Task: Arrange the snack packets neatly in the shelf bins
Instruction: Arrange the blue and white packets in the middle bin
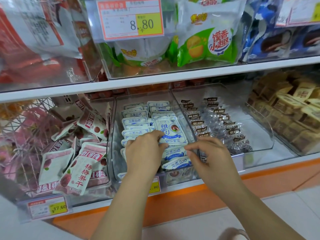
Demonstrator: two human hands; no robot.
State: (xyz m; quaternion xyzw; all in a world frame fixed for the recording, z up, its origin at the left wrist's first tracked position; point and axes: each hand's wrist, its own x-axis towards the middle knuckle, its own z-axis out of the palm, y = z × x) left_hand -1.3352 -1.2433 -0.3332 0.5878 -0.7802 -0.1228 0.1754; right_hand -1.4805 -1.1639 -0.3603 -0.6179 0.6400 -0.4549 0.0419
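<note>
Small white-and-blue snack packets (136,121) fill the middle clear bin (113,135) on the lower shelf, standing in two rows. One packet (170,130) lies flat and turned on top of the right row. My left hand (144,151) pinches the lower left edge of that packet with curled fingers. My right hand (210,153) reaches into the bin's front right corner, its fingertips pinching the edge of an upright packet (174,152) in the right row.
A left bin (83,144) holds jumbled pink-and-white plum packets. To the right, a clear bin (259,135) holds dark plum packets, then a bin of tan packets (285,108). Green bags (207,40) sit above. An orange shelf edge (190,200) runs along the front.
</note>
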